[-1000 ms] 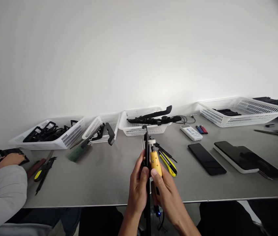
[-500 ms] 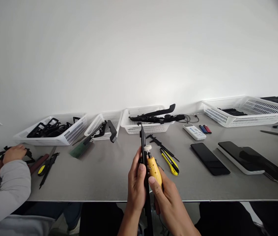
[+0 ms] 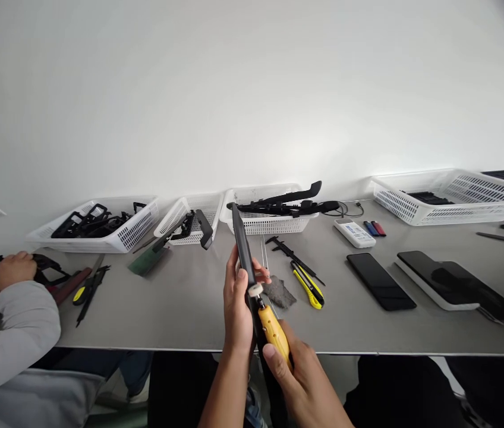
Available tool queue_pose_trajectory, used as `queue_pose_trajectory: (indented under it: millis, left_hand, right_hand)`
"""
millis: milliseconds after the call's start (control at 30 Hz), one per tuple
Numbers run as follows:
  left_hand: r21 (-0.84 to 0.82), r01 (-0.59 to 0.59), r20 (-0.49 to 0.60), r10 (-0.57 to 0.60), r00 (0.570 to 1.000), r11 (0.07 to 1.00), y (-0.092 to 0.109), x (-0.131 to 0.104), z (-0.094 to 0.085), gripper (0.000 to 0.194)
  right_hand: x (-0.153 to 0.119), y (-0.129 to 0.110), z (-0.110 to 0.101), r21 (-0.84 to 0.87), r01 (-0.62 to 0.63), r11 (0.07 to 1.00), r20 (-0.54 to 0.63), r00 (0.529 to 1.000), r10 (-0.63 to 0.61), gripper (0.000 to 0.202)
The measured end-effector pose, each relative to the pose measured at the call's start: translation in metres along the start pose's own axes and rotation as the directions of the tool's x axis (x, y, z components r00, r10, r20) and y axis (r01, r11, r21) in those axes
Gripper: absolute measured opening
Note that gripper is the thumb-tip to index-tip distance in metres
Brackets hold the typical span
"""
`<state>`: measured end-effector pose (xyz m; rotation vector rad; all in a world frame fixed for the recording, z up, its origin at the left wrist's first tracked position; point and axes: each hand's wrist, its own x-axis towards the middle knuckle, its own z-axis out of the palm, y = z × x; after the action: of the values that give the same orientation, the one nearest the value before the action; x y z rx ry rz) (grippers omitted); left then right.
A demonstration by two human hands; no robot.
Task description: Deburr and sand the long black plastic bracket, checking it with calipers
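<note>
My left hand (image 3: 238,309) is closed around a long, narrow black plastic part (image 3: 243,249), held up over the table's front edge. In my right hand (image 3: 294,365) is a yellow rotary tool (image 3: 274,333), my fingers wrapped round its body. Its small white polishing wheel (image 3: 255,290) meets the black part just below my left fingers. The part's lower end runs down between my wrists. A grey fibrous pad (image 3: 280,292) lies behind the tool, beside a yellow utility knife (image 3: 308,285) and a black caliper (image 3: 294,258).
White baskets (image 3: 270,226) of black parts line the wall. Phones (image 3: 381,282) and a white device (image 3: 354,233) lie to the right. At left, a co-worker's hand (image 3: 15,270) holds a black part near a green sheet (image 3: 149,261) and several tools.
Both hands have shifted slightly left, and the black part is turned to show its broad face. The polishing wheel has moved down along it. The grey pad has come into view.
</note>
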<state>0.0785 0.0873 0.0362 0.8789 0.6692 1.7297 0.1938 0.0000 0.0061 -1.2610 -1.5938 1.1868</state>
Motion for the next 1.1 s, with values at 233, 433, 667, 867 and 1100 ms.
queue_pose_trajectory:
  millis: [233, 433, 667, 867, 1100]
  left_hand:
    - [-0.071, 0.015, -0.096, -0.022, 0.995, 0.997, 0.014, 0.013, 0.008, 0.04]
    - [-0.086, 0.029, -0.106, -0.038, 0.994, 0.996, 0.025, 0.031, 0.013, 0.034]
    - [-0.198, 0.137, -0.029, -0.145, 0.989, 0.971, 0.028, 0.044, 0.013, 0.023]
    - [-0.233, 0.307, 0.078, -0.297, 0.952, 0.923, 0.019, 0.04, 0.005, 0.025]
    - [-0.259, 0.371, 0.082, -0.363, 0.928, 0.892, 0.012, 0.038, 0.005, 0.025]
  right_hand:
    - [-0.022, 0.005, 0.001, 0.018, -0.051, 0.999, 0.051, 0.997, 0.05, 0.072]
    - [-0.036, 0.023, 0.007, -0.016, -0.051, 0.999, 0.032, 0.998, 0.052, 0.072]
    - [-0.048, 0.035, 0.017, -0.042, -0.031, 0.999, -0.058, 0.998, 0.028, 0.072]
    - [-0.038, 0.02, 0.001, -0.002, -0.066, 0.998, -0.091, 0.994, 0.066, 0.065]
    - [-0.039, 0.02, -0.001, -0.039, -0.019, 0.999, -0.022, 1.0, 0.018, 0.067]
